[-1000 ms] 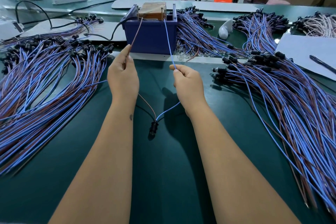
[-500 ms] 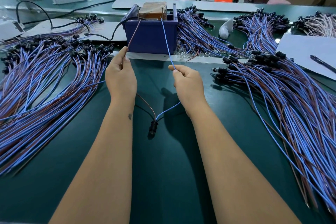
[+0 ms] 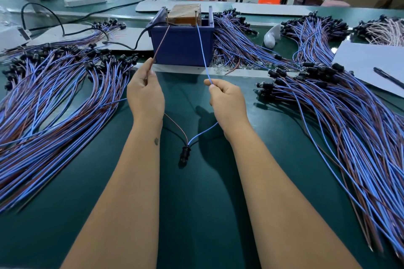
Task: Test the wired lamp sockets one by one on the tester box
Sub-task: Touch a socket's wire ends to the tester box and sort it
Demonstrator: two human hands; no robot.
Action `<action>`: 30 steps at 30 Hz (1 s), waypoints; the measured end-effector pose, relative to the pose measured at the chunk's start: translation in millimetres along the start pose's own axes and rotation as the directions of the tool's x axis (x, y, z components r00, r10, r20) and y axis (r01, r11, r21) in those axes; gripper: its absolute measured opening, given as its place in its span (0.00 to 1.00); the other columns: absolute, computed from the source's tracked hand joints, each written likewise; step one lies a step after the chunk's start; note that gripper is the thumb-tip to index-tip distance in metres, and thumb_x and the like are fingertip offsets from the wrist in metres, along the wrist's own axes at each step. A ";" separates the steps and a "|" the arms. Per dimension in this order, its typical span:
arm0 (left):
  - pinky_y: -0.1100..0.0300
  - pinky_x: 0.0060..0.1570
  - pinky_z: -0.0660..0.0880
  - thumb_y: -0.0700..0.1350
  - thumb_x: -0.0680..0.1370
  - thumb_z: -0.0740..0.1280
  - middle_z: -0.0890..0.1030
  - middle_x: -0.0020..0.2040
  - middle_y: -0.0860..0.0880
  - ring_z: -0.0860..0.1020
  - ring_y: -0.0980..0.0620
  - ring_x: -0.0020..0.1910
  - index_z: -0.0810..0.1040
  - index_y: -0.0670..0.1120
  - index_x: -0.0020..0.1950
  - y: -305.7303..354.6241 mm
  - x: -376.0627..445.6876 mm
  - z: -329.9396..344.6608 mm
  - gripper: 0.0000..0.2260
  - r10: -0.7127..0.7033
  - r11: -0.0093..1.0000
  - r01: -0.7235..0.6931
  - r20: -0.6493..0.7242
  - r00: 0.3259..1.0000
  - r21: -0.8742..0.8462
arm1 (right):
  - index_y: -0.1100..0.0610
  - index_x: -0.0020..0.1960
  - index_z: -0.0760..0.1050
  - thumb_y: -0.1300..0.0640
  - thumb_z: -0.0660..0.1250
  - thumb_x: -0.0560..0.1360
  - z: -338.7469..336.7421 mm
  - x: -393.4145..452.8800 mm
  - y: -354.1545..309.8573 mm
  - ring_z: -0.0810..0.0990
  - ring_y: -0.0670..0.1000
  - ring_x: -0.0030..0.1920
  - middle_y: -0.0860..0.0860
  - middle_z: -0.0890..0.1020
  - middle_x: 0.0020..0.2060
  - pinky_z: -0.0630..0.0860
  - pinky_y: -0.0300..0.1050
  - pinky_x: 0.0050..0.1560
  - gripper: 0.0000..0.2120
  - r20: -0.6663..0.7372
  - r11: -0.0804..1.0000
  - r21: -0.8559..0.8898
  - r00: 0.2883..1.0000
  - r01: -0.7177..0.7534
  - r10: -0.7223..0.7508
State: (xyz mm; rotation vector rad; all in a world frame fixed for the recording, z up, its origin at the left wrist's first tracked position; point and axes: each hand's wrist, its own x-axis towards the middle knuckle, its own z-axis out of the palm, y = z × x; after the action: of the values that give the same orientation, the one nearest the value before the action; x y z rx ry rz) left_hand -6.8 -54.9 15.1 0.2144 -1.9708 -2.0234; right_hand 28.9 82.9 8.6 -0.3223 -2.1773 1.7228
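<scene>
The socket (image 3: 185, 153) hangs low between the two forearms, just over the green counter (image 3: 196, 214), its black body pointing down. Two wires rise from it. The brown wire (image 3: 161, 42) runs up through the left hand (image 3: 146, 96), whose fingers (image 3: 147, 70) pinch it, and on to the tester box (image 3: 183, 44) ahead. The blue wire (image 3: 202, 50) passes through the right hand (image 3: 227, 102), fingers curled around it, and reaches the box's top rim further right. Both wire tips seem to touch contacts there, though the ends are too small to tell surely. Left of the left fingers lies a wide pile of wired sockets (image 3: 54, 94); right of the right fingers spreads another pile (image 3: 328, 111). Beyond that pile, a pen (image 3: 387, 77) rests on a white sheet (image 3: 369, 61).
</scene>
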 end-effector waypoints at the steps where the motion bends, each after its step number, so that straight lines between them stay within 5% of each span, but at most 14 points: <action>1: 0.40 0.66 0.68 0.43 0.84 0.59 0.77 0.66 0.38 0.81 0.45 0.52 0.76 0.51 0.68 0.2 0.1 -0.1 0.15 0.006 1.000 -0.006 -0.001 1.000 -0.004 | 0.54 0.58 0.80 0.60 0.58 0.80 0.1 0.3 0.3 0.65 0.47 0.29 0.44 0.67 0.24 0.65 0.41 0.33 0.13 0.002 1.000 0.000 1.000 0.001 -0.001; 5: 0.39 0.69 0.65 0.43 0.84 0.59 0.75 0.67 0.36 0.71 0.34 0.67 0.76 0.51 0.68 -0.4 0.6 -0.7 0.15 -0.006 0.999 0.007 0.020 1.000 -0.034 | 0.53 0.57 0.80 0.60 0.58 0.79 0.2 2.0 1.4 0.65 0.46 0.27 0.42 0.66 0.20 0.65 0.41 0.32 0.14 0.011 1.000 0.001 1.000 -0.002 0.002; 15: 0.40 0.68 0.67 0.44 0.84 0.59 0.75 0.67 0.37 0.70 0.34 0.67 0.76 0.52 0.69 -2.3 2.0 -2.6 0.15 -0.012 0.998 0.013 0.012 1.000 -0.056 | 0.52 0.57 0.80 0.60 0.57 0.79 0.6 3.8 2.3 0.65 0.46 0.27 0.41 0.66 0.19 0.65 0.41 0.33 0.14 0.018 1.000 -0.003 1.000 -0.008 0.008; 17: 0.40 0.67 0.67 0.44 0.84 0.59 0.75 0.67 0.37 0.75 0.35 0.64 0.76 0.52 0.69 -2.4 2.5 -3.2 0.15 -0.006 0.999 0.006 0.002 1.000 -0.052 | 0.53 0.57 0.80 0.60 0.57 0.79 0.8 3.9 2.4 0.65 0.47 0.28 0.42 0.66 0.19 0.65 0.42 0.33 0.14 0.016 1.000 0.005 1.000 -0.007 0.007; 19: 0.39 0.65 0.69 0.43 0.84 0.59 0.76 0.66 0.35 0.77 0.43 0.50 0.76 0.51 0.68 -2.8 3.7 -3.7 0.15 0.017 0.998 -0.017 -0.003 1.000 -0.054 | 0.52 0.57 0.80 0.60 0.57 0.79 0.9 4.0 2.2 0.65 0.47 0.28 0.41 0.66 0.19 0.66 0.42 0.34 0.14 0.017 1.000 0.002 1.000 -0.007 0.007; 21: 0.45 0.51 0.77 0.43 0.84 0.58 0.81 0.60 0.38 0.71 0.52 0.40 0.77 0.50 0.68 -4.0 5.9 -3.6 0.15 0.036 0.998 -0.037 -0.014 0.999 -0.056 | 0.52 0.56 0.80 0.60 0.57 0.79 1.1 4.1 2.2 0.66 0.47 0.29 0.41 0.66 0.18 0.67 0.42 0.36 0.14 0.013 1.000 0.004 1.000 -0.008 0.008; 23: 0.60 0.36 0.71 0.42 0.83 0.58 0.83 0.56 0.39 0.67 0.57 0.31 0.77 0.50 0.67 -6.6 9.3 -3.8 0.15 0.039 0.997 -0.042 -0.037 0.999 -0.060 | 0.52 0.56 0.80 0.60 0.58 0.79 1.3 4.2 2.5 0.68 0.48 0.30 0.41 0.67 0.18 0.69 0.43 0.38 0.14 0.008 1.000 -0.001 1.000 -0.008 0.008; 27: 0.63 0.33 0.66 0.43 0.83 0.58 0.77 0.37 0.55 0.65 0.58 0.29 0.77 0.51 0.67 -11.2 13.5 -3.9 0.15 0.031 0.997 -0.036 -0.063 0.998 -0.065 | 0.52 0.56 0.80 0.60 0.58 0.79 1.4 4.4 2.7 0.67 0.49 0.31 0.42 0.67 0.20 0.68 0.43 0.36 0.14 0.010 1.000 0.008 1.000 -0.007 0.007; 30: 0.62 0.31 0.66 0.43 0.83 0.58 0.72 0.32 0.57 0.65 0.57 0.28 0.77 0.52 0.66 -11.9 14.6 -3.4 0.14 0.030 0.998 -0.033 -0.061 0.998 -0.056 | 0.51 0.55 0.79 0.60 0.57 0.79 1.5 4.7 2.8 0.65 0.48 0.29 0.42 0.66 0.19 0.66 0.42 0.34 0.13 0.016 1.000 0.009 1.000 -0.006 0.006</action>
State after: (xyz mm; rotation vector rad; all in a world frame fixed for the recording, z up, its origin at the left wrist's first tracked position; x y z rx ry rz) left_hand -20.8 -62.7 4.6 0.2271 -1.8660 -2.0263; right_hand 23.9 84.1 6.2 -0.3141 -2.1811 1.7432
